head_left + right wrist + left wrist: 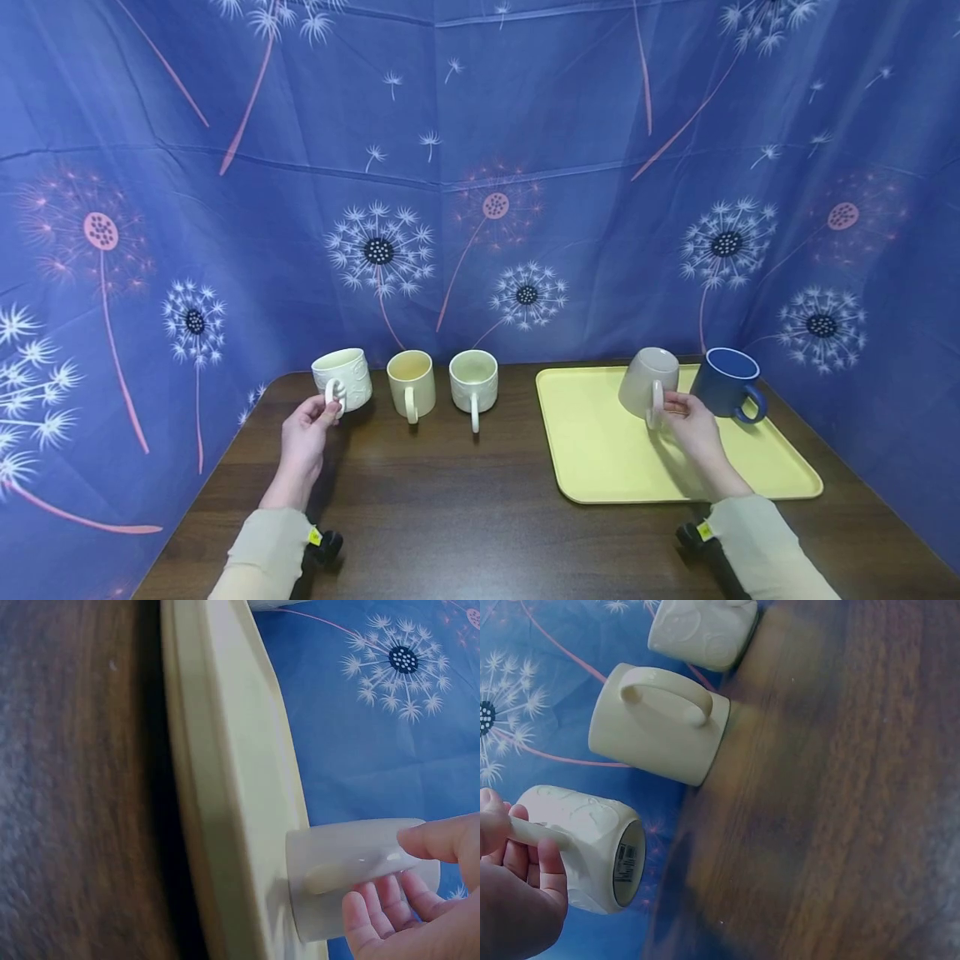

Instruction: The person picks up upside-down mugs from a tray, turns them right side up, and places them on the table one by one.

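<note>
Two mugs in hand, one at each end of the surface (465,508). Left hand (303,437) — fingers and thumb pinching the handle of the white embossed mug (354,382). The mug lies just beyond the fingers, its handle pointing back to the person; long axis near vertical, leaning a little left, mouth up. The left wrist view shows its labelled base clear of the surface. To its right, near the left hand and well apart from the right, stand the plain cream mug (422,393) and a second embossed mug (478,385), both upright, handles toward the person. Right hand (693,429) — fingers curled on the handle of the grey mug (637,383), thumb on the opposite side. That mug lies to the left of and beyond the fingers, long axis roughly vertical but inverted, base up, mouth down over the yellow tray (592,471); whether the rim touches, cannot tell. Its handle points toward the person. Just right of it, the blue mug (716,390) stands upright on the tray, handle toward the right.
</note>
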`<action>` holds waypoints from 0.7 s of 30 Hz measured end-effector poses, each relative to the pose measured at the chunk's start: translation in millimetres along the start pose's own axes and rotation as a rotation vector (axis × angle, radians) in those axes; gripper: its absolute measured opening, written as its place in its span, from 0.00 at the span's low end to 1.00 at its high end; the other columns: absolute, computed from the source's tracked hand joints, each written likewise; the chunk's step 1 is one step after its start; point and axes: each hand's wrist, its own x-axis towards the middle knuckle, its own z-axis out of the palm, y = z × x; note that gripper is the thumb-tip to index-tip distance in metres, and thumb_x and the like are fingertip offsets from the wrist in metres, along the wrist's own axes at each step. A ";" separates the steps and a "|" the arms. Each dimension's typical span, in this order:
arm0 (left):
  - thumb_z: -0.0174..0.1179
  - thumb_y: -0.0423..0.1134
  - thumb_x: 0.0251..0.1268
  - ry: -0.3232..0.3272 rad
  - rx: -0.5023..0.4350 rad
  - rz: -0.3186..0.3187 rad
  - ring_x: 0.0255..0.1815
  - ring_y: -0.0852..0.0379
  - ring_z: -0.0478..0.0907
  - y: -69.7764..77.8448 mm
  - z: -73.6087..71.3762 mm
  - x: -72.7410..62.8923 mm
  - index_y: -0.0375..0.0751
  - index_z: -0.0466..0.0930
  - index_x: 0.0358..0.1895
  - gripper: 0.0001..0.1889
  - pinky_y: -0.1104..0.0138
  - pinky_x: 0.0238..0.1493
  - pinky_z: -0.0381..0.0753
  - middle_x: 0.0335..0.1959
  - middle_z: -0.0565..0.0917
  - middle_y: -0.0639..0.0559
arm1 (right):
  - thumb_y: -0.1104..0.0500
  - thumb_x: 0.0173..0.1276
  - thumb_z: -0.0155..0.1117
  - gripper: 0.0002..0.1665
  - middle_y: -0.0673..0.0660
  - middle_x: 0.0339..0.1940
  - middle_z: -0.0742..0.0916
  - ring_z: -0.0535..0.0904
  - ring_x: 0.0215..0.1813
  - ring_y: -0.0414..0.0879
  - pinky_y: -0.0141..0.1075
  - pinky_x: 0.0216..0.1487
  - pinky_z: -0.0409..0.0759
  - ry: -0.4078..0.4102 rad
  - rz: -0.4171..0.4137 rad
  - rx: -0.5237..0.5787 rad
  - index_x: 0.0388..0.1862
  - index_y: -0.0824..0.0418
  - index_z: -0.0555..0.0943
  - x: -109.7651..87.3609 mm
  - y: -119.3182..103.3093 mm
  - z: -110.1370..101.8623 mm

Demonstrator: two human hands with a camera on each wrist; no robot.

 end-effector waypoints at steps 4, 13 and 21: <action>0.55 0.28 0.65 0.002 0.027 -0.024 0.28 0.66 0.74 -3.4 -0.2 4.5 0.19 0.73 0.48 0.13 0.76 0.33 0.74 0.24 0.80 0.66 | 0.61 0.65 0.59 0.30 0.72 0.48 0.78 0.70 0.33 0.26 0.21 0.36 0.72 -0.047 0.031 0.023 0.59 0.78 0.65 0.3 3.5 2.7; 0.55 0.30 0.66 -0.007 0.060 -0.060 0.28 0.67 0.73 -9.1 -1.5 12.3 0.20 0.73 0.48 0.13 0.76 0.33 0.74 0.23 0.80 0.67 | 0.60 0.61 0.62 0.26 0.67 0.39 0.83 0.72 0.32 0.34 0.25 0.34 0.72 -0.016 0.015 -0.066 0.52 0.79 0.71 3.4 8.4 7.1; 0.56 0.29 0.65 -0.008 0.131 -0.094 0.27 0.67 0.75 -14.5 -3.8 14.7 0.24 0.75 0.44 0.10 0.74 0.33 0.75 0.22 0.79 0.68 | 0.60 0.61 0.61 0.23 0.66 0.36 0.83 0.73 0.34 0.39 0.28 0.34 0.72 -0.022 0.032 -0.106 0.47 0.78 0.73 4.7 11.4 8.9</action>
